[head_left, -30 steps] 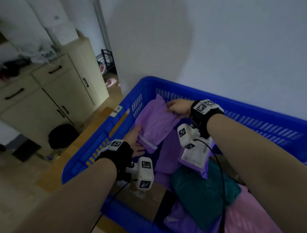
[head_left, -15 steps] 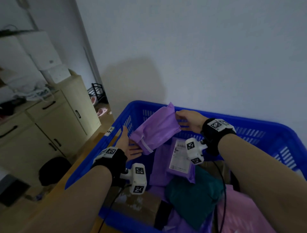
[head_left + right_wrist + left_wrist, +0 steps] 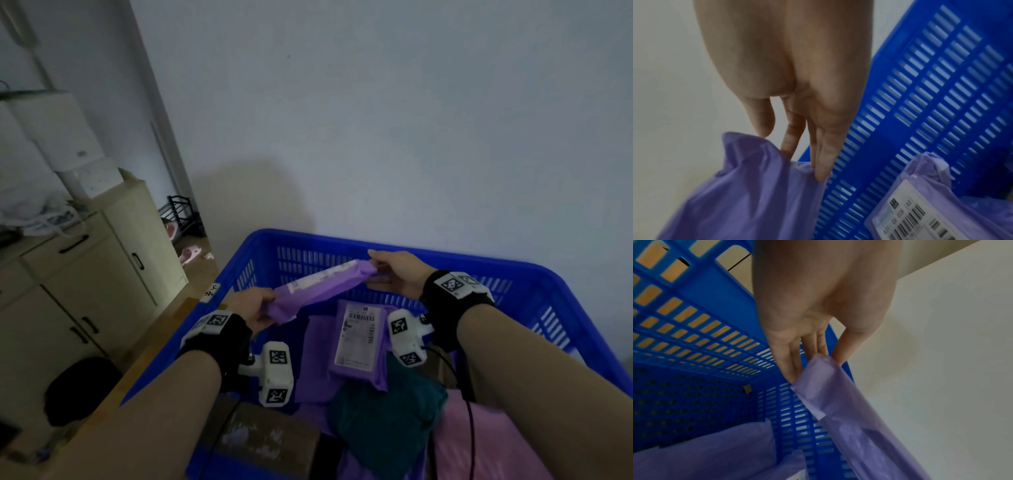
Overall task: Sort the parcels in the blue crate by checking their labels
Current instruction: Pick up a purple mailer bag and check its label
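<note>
Above crate (image 3: 534, 274) — parcel (image 3: 325, 291) higher, label-up now.

Dim light. Plain pale wall (image 3: 394, 120) beyond the hands. Left of the hands: cream cabinet (image 3: 85, 274) with black handles, white boxes (image 3: 65, 137) on top. Wooden floor (image 3: 195, 274); black rack (image 3: 183, 219) in far corner.
</note>
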### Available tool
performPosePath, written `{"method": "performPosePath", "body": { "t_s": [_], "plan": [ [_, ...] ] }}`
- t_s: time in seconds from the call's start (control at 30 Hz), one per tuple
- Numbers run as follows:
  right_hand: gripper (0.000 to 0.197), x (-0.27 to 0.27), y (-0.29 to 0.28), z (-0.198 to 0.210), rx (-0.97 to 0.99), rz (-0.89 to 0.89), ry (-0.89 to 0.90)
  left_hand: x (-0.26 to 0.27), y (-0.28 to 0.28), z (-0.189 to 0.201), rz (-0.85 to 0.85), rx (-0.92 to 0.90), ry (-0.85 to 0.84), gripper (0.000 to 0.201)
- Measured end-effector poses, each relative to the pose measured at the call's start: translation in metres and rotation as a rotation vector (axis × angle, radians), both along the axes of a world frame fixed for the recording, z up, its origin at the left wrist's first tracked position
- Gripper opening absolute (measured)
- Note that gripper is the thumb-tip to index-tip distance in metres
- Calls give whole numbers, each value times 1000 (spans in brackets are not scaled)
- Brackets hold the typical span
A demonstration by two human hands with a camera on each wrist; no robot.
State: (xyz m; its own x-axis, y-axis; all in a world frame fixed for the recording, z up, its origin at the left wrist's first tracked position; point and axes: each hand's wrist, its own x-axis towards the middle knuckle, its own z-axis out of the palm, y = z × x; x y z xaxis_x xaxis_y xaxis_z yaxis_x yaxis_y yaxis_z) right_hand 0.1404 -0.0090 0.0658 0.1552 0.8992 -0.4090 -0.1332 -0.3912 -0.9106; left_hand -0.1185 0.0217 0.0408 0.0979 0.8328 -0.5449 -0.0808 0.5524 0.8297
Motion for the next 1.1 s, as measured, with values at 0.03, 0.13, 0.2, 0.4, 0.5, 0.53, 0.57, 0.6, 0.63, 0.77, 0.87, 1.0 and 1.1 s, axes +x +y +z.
{"method": "performPosePath", "body": {
  "t_s": [0.03, 0.13, 0.2, 0.4, 0.5, 0.53, 0.57, 0.6, 0.63, 0.77, 0.87, 1.0, 1.1],
  "plan": [
    [25, 0, -1, -2, 4, -2, -1, 1, -1, 1, -6, 22, 14, 18],
    [14, -3, -2, -6, 22, 3, -77, 3, 1, -4, 9, 99, 22, 45],
    [8, -4, -2, -7, 18, 18, -143, 3, 2, -7, 38, 115, 19, 53],
    [65, -5, -2, -10, 3, 22, -230, 3, 6, -8, 59, 142, -28, 54],
    [60, -8, 0, -10, 37, 30, -243, 2, 6, -5, 39, 165, -39, 54],
    [55, -9, 0, -8, 57, 9, -235, 2, 6, -3, 20, 172, -34, 54],
    [50, -9, 2, -7, 73, -10, -217, 1, 7, -2, -6, 179, -21, 55],
    [46, -10, 3, -4, 86, -21, -200, 1, 8, -2, -28, 179, -8, 57],
    [44, -10, 4, -2, 97, -27, -189, 0, 9, -3, -47, 175, 1, 60],
    [42, -8, 7, 9, 135, -11, -187, -3, 16, -3, -90, 129, -4, 77],
    [41, -7, 7, 16, 132, 39, -201, -4, 22, 2, -130, 226, 146, 80],
    [22, -6, 8, 21, 81, 117, -242, -3, 24, 10, -343, 320, 242, 61],
    [28, -9, 7, 21, 48, 179, -241, -1, 19, 17, -519, 263, 250, 51]
  ]
}}
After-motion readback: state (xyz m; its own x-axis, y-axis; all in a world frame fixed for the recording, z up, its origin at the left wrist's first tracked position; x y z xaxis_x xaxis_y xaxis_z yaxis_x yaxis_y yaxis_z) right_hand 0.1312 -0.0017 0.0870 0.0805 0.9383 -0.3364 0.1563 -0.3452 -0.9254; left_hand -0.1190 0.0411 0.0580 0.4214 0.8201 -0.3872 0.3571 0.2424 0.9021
